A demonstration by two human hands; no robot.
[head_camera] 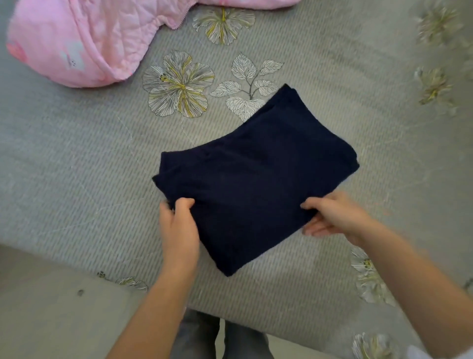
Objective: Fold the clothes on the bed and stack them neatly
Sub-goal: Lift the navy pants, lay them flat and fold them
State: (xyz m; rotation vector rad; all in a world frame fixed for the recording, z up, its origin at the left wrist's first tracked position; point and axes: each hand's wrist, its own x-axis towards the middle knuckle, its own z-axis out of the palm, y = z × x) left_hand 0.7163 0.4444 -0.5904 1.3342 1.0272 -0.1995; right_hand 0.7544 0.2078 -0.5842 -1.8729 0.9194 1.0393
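The dark navy garment [256,184] lies folded into a thick, roughly square bundle on the bed [76,166], set askew, with one corner pointing at the bed's near edge; the hands are well apart, one on each side of the bundle's near half; the left hand [179,225] has its fingers curled into the cloth at the left corner, and the right hand [335,217] pinches the right edge with the thumb on top and the fingers tucked beneath. The likely trouble lies in the layers; the grip seems to catch only the near part, so if the bundle is lifted or turned from here, the far half may sag and the fold slide open; the left corner already shows bunched layers that do not line up, and pulling there could drag the top layer off the lower ones; the cloth looks soft and limp, so it probably will not keep its shape without support from below. The bundle also sits close to the near edge, and a careless tug toward the body could bring it over onto the floor [51,307]. Toward the far left corner lies a pink quilted jacket [76,43], unfolded and rumpled, well apart from the navy bundle; more pink cloth [245,3] shows at the far edge, and I cannot tell whether it is the same piece; nothing lies between the bundle and the jacket; no finished stack is in view.
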